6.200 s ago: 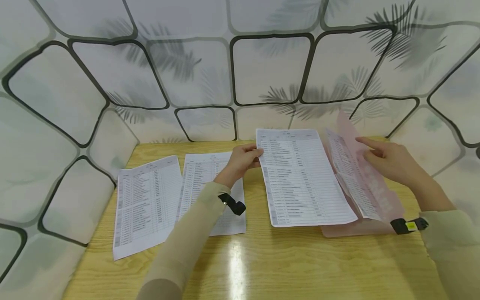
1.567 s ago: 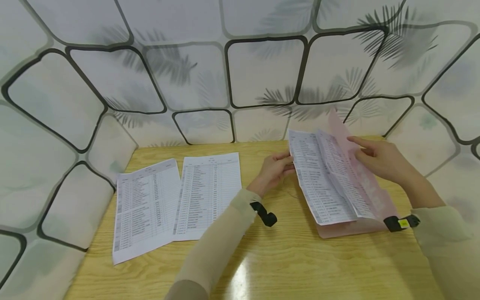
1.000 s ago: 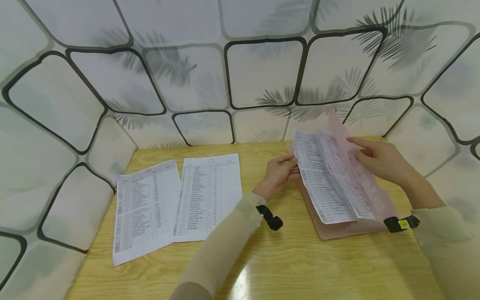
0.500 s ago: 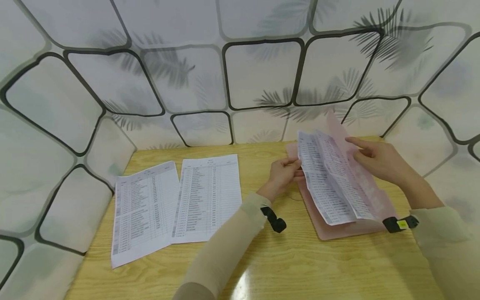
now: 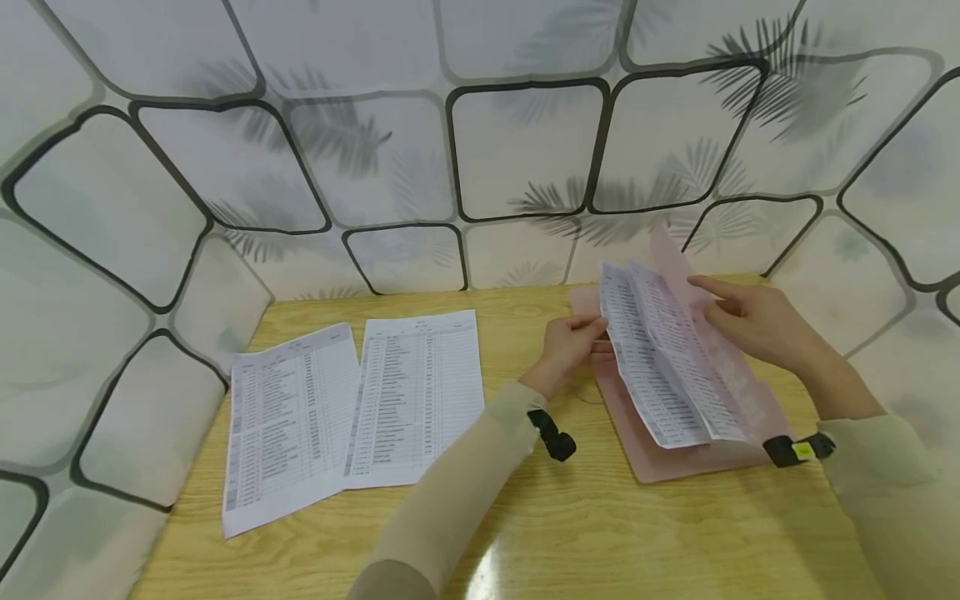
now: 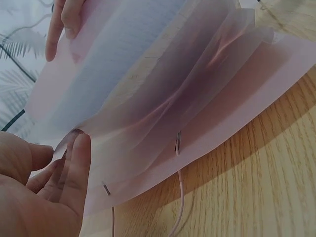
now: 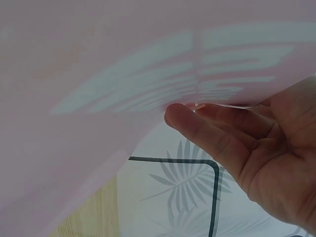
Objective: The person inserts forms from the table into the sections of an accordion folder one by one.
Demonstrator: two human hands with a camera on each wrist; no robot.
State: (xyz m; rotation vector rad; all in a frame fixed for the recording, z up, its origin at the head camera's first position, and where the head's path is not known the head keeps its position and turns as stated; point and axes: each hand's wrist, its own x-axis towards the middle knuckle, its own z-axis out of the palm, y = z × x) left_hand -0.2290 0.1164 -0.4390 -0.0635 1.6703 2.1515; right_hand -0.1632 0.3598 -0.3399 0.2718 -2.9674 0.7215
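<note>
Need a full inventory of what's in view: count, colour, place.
Loose printed sheets: two, white, left on table
Raised printed sheets: count unclear, white, in folder
Folder: one, pink, open, right on table
Cord: two strands, pinkish, at folder edge
Table: one, wood-toned, below
Wallpaper: pale, dark outlines, leaf prints, around table
Wrist cameras: two, black, on wrists
Sleeves: two, beige, forearms
Left hand: one, pinching raised sheets
Right hand: one, pinching folder cover
</note>
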